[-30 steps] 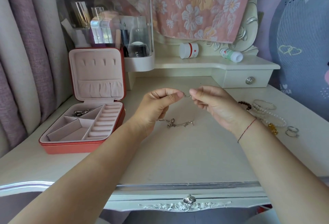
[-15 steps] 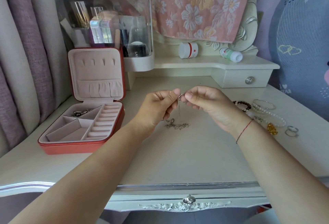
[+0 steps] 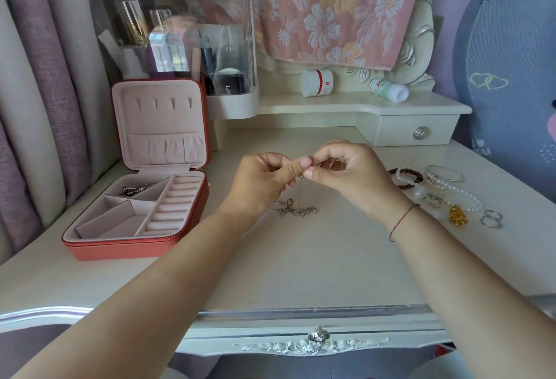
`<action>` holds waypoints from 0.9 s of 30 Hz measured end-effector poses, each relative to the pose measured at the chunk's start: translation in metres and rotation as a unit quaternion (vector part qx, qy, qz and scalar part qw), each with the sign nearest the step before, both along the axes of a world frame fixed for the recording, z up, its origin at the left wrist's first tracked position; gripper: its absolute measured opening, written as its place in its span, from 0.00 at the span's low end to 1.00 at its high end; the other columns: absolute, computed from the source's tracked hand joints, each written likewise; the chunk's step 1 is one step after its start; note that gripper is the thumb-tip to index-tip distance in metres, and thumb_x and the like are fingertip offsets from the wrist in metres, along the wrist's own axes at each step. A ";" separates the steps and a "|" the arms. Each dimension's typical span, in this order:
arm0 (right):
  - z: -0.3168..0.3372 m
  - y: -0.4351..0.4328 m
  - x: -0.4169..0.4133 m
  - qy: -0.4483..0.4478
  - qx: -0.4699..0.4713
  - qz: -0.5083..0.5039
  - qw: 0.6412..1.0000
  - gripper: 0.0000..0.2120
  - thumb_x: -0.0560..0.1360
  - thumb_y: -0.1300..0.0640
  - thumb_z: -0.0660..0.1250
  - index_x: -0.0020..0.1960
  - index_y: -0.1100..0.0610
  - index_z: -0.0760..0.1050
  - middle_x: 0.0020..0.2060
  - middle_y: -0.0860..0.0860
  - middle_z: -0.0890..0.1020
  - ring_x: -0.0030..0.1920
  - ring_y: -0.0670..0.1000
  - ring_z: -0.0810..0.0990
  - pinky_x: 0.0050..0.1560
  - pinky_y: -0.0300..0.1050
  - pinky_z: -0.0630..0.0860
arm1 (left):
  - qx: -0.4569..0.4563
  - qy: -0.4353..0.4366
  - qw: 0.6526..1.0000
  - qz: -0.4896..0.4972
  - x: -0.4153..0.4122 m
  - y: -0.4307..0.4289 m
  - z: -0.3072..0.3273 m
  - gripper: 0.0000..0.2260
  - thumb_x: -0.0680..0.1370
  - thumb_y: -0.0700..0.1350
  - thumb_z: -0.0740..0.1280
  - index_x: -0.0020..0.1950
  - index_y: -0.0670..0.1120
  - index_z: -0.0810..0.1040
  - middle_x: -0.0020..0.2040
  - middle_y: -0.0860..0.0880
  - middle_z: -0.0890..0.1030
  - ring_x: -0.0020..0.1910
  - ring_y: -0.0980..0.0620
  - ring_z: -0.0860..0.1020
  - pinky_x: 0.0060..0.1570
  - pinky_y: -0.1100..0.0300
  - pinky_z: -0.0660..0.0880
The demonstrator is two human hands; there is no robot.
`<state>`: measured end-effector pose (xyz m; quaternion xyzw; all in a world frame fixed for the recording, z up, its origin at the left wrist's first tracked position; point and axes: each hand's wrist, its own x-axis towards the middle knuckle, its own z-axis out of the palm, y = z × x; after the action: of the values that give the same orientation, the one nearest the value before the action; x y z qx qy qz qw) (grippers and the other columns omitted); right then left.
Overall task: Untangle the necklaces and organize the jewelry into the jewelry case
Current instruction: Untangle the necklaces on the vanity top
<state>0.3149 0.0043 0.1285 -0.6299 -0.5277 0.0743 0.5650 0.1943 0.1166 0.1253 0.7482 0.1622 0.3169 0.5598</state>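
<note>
Hands closer than a second ago: left hand and right hand fingers now touch, both pinching the chain top; rest heaped on bench, right of open case.

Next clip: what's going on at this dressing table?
A person is working on a thin necklace chain: the left hand and right hand pinch its upper end together above the table, while the tangled rest lies on the surface. The jewelry case stands open at left with a few metal pieces in one back compartment. Bracelets and rings wait at right.
</note>
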 end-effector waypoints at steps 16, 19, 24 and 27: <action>0.001 -0.001 -0.003 0.186 -0.076 0.090 0.975 0.02 0.78 0.64 0.64 0.49 0.59 0.74 0.44 0.53 0.84 0.48 0.53 0.84 0.56 0.46 0.77 | -0.004 -0.037 0.999 -0.023 -0.001 -0.001 0.002 0.14 0.71 0.52 0.70 0.33 0.42 0.78 0.24 0.56 0.70 0.24 0.58 0.65 0.27 0.69 0.62; 0.001 -0.001 -0.006 0.197 -0.098 0.114 0.969 0.08 0.77 0.63 0.65 0.56 0.61 0.73 0.41 0.54 0.84 0.44 0.54 0.84 0.52 0.46 0.77 | -0.017 -0.046 0.998 -0.036 -0.001 -0.001 0.002 0.11 0.72 0.48 0.71 0.34 0.43 0.77 0.25 0.54 0.72 0.22 0.60 0.67 0.27 0.72 0.64; 0.003 -0.004 -0.003 0.156 -0.094 0.086 0.980 0.02 0.76 0.64 0.67 0.44 0.60 0.77 0.33 0.51 0.80 0.32 0.47 0.78 0.39 0.37 0.75 | -0.017 -0.030 0.999 -0.007 -0.001 0.001 0.002 0.12 0.67 0.55 0.72 0.33 0.47 0.77 0.24 0.57 0.70 0.24 0.60 0.66 0.27 0.70 0.63; 0.005 -0.005 0.000 0.160 -0.058 0.060 0.984 0.03 0.75 0.64 0.68 0.43 0.60 0.77 0.35 0.52 0.80 0.34 0.46 0.78 0.41 0.35 0.74 | -0.030 -0.029 0.999 -0.001 0.000 0.000 0.003 0.13 0.71 0.53 0.71 0.34 0.45 0.76 0.24 0.56 0.70 0.22 0.59 0.64 0.25 0.69 0.61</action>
<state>0.3147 -0.0003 0.1331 -0.6088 -0.4624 0.2382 0.5990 0.1942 0.1166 0.1283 0.7216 0.1544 0.3334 0.5867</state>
